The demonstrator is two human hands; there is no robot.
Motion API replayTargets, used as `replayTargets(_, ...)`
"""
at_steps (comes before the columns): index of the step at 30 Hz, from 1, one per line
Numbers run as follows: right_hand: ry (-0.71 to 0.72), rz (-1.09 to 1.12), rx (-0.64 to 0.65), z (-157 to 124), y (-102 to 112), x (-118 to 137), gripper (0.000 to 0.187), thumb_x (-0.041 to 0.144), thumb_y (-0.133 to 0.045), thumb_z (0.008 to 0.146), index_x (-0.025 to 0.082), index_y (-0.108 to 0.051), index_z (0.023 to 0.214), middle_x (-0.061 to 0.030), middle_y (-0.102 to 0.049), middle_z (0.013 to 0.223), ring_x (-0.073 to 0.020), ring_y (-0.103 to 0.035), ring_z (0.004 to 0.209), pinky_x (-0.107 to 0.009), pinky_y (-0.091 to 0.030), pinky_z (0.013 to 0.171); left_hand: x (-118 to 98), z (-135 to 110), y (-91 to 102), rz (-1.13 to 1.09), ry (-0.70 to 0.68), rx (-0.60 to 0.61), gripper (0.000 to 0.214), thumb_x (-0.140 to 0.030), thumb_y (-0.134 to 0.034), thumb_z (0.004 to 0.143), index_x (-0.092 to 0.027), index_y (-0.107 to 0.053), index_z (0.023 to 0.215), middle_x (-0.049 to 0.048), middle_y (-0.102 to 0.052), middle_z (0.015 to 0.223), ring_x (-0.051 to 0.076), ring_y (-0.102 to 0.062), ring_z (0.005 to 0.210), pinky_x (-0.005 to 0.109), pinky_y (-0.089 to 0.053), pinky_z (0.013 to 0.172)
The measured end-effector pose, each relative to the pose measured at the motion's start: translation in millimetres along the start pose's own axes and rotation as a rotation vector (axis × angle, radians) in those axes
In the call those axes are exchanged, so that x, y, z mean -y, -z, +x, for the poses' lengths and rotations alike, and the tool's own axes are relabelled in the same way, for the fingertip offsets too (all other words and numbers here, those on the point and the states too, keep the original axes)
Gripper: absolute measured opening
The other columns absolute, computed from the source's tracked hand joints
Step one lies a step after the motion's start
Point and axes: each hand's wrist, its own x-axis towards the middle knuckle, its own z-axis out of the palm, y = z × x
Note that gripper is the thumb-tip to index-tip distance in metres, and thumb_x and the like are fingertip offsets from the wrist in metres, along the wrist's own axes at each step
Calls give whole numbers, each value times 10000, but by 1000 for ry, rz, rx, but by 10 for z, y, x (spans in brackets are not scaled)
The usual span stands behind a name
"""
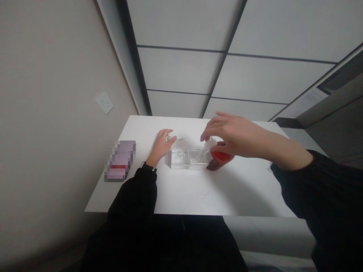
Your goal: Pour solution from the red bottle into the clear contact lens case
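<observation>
A clear plastic box with two compartments lies on the white table; small pale items show through its top. My left hand rests at the box's left end, thumb and fingers pinching a small clear piece at its back corner. My right hand hovers over the box's right end, fingers curled around a red-filled container and a bit of clear wrap. What exactly the fingers grip is partly hidden.
A blurred-out purple and red pack lies at the table's left edge. A wall with a socket runs along the left side. Behind the table stands a panelled partition.
</observation>
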Motion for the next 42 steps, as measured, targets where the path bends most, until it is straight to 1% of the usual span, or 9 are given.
replayTargets(4, -41, 91, -51, -69, -23, -103, 245, 213, -761, 859, 245, -785, 1101, -79, -789, 1086, -290, -684, 1043, -403, -534, 847, 11, 0, -1, 6, -7, -5, 328, -334, -669, 982, -214, -659, 1287, 126, -613, 1397, 264, -644, 1242, 476, -489, 1169)
replayTargets(9, -85, 406, -251, -301, -216, -511, 311, 507, -735, 922, 274, -780, 1124, -64, -782, 1170, -279, -728, 1060, -431, -552, 976, 45, 8, -6, -3, -4, -25, 314, -331, -636, 1007, -206, -653, 1295, 135, -600, 1408, 239, -686, 1150, 466, -525, 1136)
replayTargets(14, -284, 584, -482, -302, -819, -957, 399, 610, -788, 863, 263, -776, 1061, -73, -793, 1193, -324, -725, 1169, -500, -514, 1111, 62, 22, 2, -6, -17, -48, 287, -339, -575, 1047, -207, -666, 1285, 127, -622, 1378, 226, -697, 1125, 454, -531, 1133)
replayTargets(19, -319, 762, -486, -10, -1573, -1170, 377, 565, -798, 822, 239, -775, 1011, -93, -802, 1167, -346, -720, 1180, -569, -489, 1141, 49, 34, 25, 5, -13, -91, 287, -354, -532, 1067, -210, -672, 1271, 124, -648, 1348, 236, -693, 1134, 445, -557, 1093)
replayTargets(23, -281, 795, -446, 171, -1873, -1207, 325, 503, -804, 806, 254, -785, 1014, -90, -798, 1181, -354, -707, 1198, -602, -483, 1146, 34, 40, 42, 9, -3, -116, 298, -368, -532, 1058, -199, -688, 1247, 131, -655, 1329, 244, -698, 1121, 445, -570, 1071)
replayTargets(28, -254, 813, -450, 136, -1844, -1200, 391, 466, -857, 777, 290, -788, 1119, -74, -770, 1291, -355, -666, 1288, -624, -433, 1212, -2, 56, 77, 4, -1, -150, 283, -353, -525, 1043, -201, -699, 1206, 123, -681, 1291, 257, -686, 1156, 463, -552, 1093)
replayTargets(34, -427, 1064, -710, -435, -1655, -870, 339, 592, -652, 1005, 309, -770, 1150, -59, -770, 1266, -292, -680, 1282, -557, -467, 1210, -278, 11, 194, -48, -65, -122, 379, -439, -478, 1057, -186, -686, 1246, 135, -690, 1329, 263, -663, 1258, 449, -526, 1129)
replayTargets(37, -339, 1145, -716, -686, -1713, -525, 517, 700, -646, 970, 345, -698, 1341, -71, -703, 1425, -298, -626, 1380, -537, -462, 1229, -560, -108, 313, -77, -142, 36, 487, -562, -470, 1066, -204, -685, 1318, 126, -724, 1347, 269, -690, 1256, 440, -531, 1130)
replayTargets(42, -363, 1129, -725, -738, -1915, -113, 991, 679, -899, 743, 364, -459, 1573, -103, -517, 1643, -358, -476, 1536, -575, -364, 1298, -1000, -321, 432, 140, -296, 417, 790, -731, -749, 868, -259, -603, 1484, 127, -671, 1502, 345, -625, 1400, 507, -457, 1229)
